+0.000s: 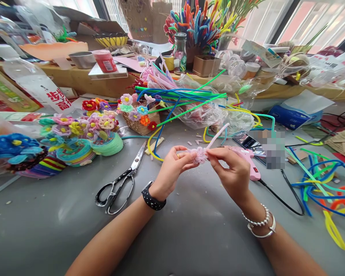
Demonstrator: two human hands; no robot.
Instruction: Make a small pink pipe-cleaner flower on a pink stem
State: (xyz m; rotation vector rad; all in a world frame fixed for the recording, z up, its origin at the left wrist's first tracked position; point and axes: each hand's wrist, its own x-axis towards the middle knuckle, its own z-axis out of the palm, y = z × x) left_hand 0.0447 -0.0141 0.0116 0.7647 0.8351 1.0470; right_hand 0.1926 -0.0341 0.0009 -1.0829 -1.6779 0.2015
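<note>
Pale barred windows (pixel 307 36) stood behind a long brown-edged shelf (pixel 87 85), crowded with jars, tubs and a dense bunch of multicoloured fuzzy stems (pixel 199 25). Below it spread a smooth grey tabletop (pixel 46 237), dotted with small scraps. Above the middle of this surface, a small pale lilac-pink flower of looped fuzzy wire (pixel 200 155) was held between 2 bare hands. The left hand (pixel 172 168), with a black, white-dotted strap (pixel 153 198) at its wrist, gripped the left edge of the bloom between thumb and fingers. The right hand (pixel 231 166), wearing 2 silver bracelets, pinched its right edge with thumb and index finger; beside those fingertips, a straight pale pink stem (pixel 218 135) slanted up and to the right. Black-handled metal scissors (pixel 138 156) lay to the left of the hands, blades partly spread. Just beyond the right hand rested a pink glue gun (pixel 255 173) with a black cord. Behind the flower, a woven tan basket (pixel 135 123) carried colourful fuzzy blooms.
</note>
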